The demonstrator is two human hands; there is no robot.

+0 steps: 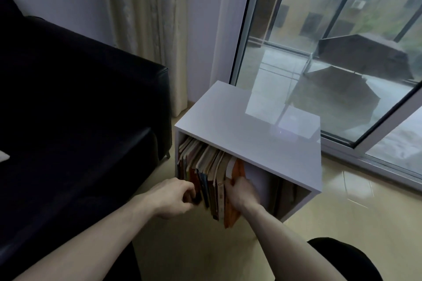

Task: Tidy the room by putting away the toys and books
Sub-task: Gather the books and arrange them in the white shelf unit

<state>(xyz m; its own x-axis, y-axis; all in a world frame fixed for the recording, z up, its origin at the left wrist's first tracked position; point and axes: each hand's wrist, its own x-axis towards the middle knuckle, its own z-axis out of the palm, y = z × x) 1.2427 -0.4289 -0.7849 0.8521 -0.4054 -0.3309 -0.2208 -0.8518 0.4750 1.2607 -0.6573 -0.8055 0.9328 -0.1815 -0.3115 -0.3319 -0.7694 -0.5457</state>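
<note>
The books (206,173) stood in a leaning row inside the white cabinet (246,134), filling the left part of its open compartment, with several spines jutting past the front edge. The outermost on the right was an orange book (235,201), which stuck out furthest, its lower corner hanging clear of the cabinet.

The right hand (243,191) lay against that orange book, fingers wrapped over its upper edge and side, so it appeared to hold the book while pressing it toward the row. The left hand (173,196) was at the other end of the protruding spines, its fingers curled in and pinching a dark spine just beyond its fingertips; exactly how many books it gripped could not be told. Between the two hands sat the middle run of books, squeezed from both sides.

To the right of the right hand's fingers the compartment stood open. Left of the left hand was a dark sofa (80,102), and behind the cabinet a curtain (141,18) and a glass sliding door (331,41).

By my reading, the shelving of books was nearly done: most were already in the cabinet, and what remained was to push the jutting ones home and straighten the row. No toys showed here, so that half of the job could not be judged.
</note>
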